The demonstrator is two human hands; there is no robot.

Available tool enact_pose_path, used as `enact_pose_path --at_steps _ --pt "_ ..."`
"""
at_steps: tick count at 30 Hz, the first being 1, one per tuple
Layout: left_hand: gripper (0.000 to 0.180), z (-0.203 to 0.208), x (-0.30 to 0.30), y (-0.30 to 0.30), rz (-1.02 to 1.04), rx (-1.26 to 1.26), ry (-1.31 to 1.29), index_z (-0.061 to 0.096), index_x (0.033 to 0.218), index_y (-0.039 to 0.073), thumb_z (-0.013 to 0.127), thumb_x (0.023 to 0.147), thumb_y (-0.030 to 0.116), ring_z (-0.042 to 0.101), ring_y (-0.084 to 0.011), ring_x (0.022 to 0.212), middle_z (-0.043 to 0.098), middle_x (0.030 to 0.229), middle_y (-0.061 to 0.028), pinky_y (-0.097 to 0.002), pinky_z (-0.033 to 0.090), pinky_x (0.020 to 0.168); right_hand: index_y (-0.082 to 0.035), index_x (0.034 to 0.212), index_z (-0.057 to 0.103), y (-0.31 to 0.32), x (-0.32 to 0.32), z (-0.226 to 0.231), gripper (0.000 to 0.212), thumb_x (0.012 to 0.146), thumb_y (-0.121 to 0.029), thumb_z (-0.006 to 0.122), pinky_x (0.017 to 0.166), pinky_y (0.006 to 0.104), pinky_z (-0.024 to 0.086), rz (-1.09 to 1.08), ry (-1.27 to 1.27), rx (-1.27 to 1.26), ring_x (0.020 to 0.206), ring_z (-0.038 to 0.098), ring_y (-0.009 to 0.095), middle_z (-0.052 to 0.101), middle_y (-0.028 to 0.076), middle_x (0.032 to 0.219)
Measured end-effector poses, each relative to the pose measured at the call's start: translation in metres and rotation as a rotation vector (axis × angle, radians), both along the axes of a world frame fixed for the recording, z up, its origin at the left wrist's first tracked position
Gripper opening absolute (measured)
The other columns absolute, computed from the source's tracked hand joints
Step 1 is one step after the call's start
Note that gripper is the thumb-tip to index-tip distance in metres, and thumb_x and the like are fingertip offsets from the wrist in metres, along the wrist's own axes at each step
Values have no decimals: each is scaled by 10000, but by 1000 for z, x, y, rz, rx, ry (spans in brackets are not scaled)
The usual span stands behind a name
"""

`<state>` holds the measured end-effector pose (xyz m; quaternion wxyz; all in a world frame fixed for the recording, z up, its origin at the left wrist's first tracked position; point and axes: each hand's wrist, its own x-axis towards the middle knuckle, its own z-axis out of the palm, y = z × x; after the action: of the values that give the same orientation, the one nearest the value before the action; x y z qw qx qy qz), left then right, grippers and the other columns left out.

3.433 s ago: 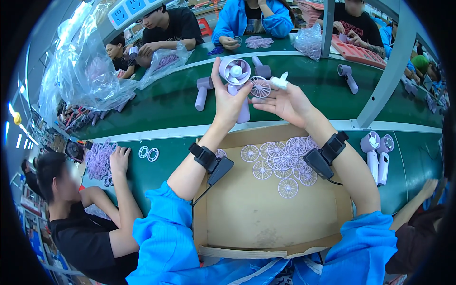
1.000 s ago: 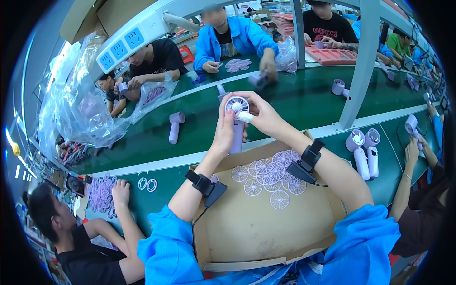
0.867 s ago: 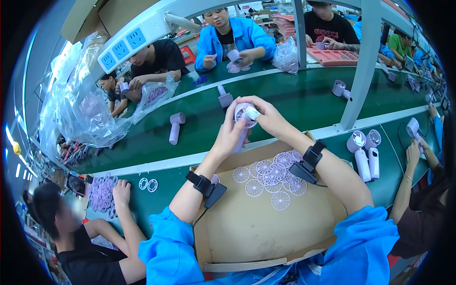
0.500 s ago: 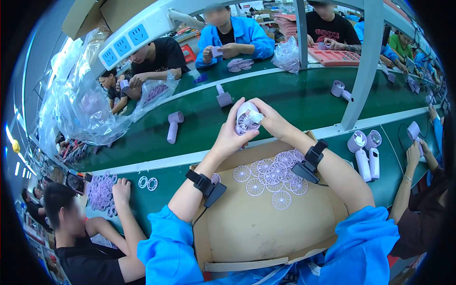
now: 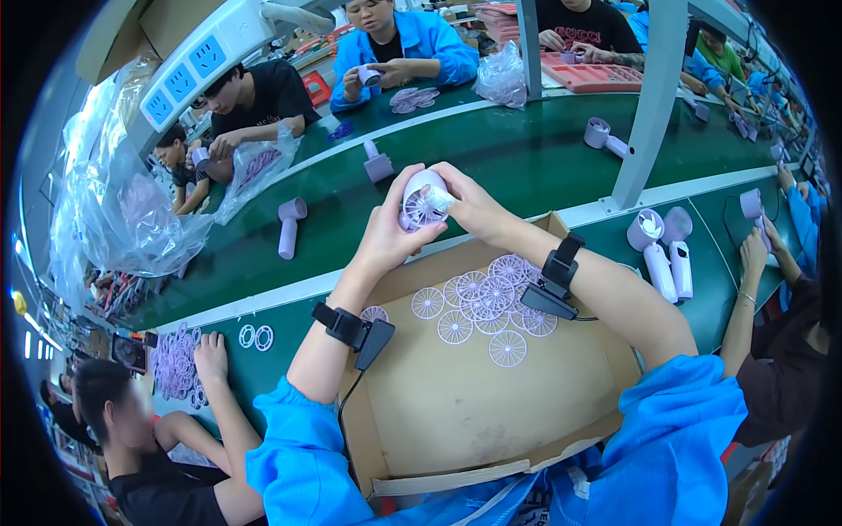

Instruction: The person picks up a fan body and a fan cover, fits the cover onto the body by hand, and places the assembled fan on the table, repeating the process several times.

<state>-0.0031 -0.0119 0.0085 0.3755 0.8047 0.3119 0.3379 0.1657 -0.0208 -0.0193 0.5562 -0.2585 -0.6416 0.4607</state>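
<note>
Both my hands are closed around a lilac handheld-fan head (image 5: 410,186), held up above the far edge of a cardboard box. My left hand (image 5: 386,230) wraps its left side, with the thumb under the front. From the right, my right hand (image 5: 469,203) grips it, and something white (image 5: 441,200) covers a fingertip at the front. A round spoked grille (image 5: 421,215) shows at the fan's open face; whether it is fully seated I cannot tell. Below, several loose lilac spoked grilles (image 5: 507,349) lie overlapping in the cardboard box (image 5: 491,430).
Beyond the box runs a green conveyor (image 5: 491,145) carrying lilac fan bodies (image 5: 289,226). A metal post (image 5: 653,105) rises at right, near standing fans (image 5: 660,270). Lilac rings (image 5: 180,359) lie at left beside a co-worker's hand (image 5: 210,358). A power strip (image 5: 206,57) hangs upper left.
The whole view has shifted, so the scene sits further left and higher. Both hands still hold the fan head, its grille face turned slightly more into view.
</note>
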Motion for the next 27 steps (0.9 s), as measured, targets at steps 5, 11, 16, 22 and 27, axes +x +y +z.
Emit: enact_pose_path --at_steps 5,11,16,22,27 --pt "800 -4 5 6 -6 -54 18 310 1384 184 745 712 201 602 -129 606 638 920 -75 -261 493 510 -27 1234 411 4 0 -4 416 831 -72 506 759 279 454 -66 -20 -73 925 550 138 557 90 1052" --pt "755 -28 2 31 309 209 -10 276 1419 174 672 776 169 629 -260 762 620 1016 -190 -334 503 639 -20 1269 408 10 -2 -10 465 837 -127 546 671 303 484 -269 -269 -233 814 598 181 612 132 1016" --pt "602 -48 -14 53 443 148 163 372 1373 155 594 814 186 601 -405 935 592 1086 -260 -391 480 798 -38 1247 461 -2 2 -4 452 828 -169 571 707 339 489 -132 -722 -236 803 628 244 642 158 944" --pt "436 -58 -13 52 -22 266 732 519 1250 118 562 821 183 594 -367 980 614 1098 -200 -360 456 840 -91 1231 515 -5 -9 -5 390 852 -187 515 770 411 480 -106 -1101 -29 871 622 344 645 180 985" --pt "398 -41 -5 39 -177 -176 671 555 1211 104 566 818 171 592 -312 1016 625 1113 -167 -351 444 865 -98 1161 577 -9 -2 0 332 861 -203 485 791 431 472 -42 -1178 -5 909 604 367 639 181 1012"
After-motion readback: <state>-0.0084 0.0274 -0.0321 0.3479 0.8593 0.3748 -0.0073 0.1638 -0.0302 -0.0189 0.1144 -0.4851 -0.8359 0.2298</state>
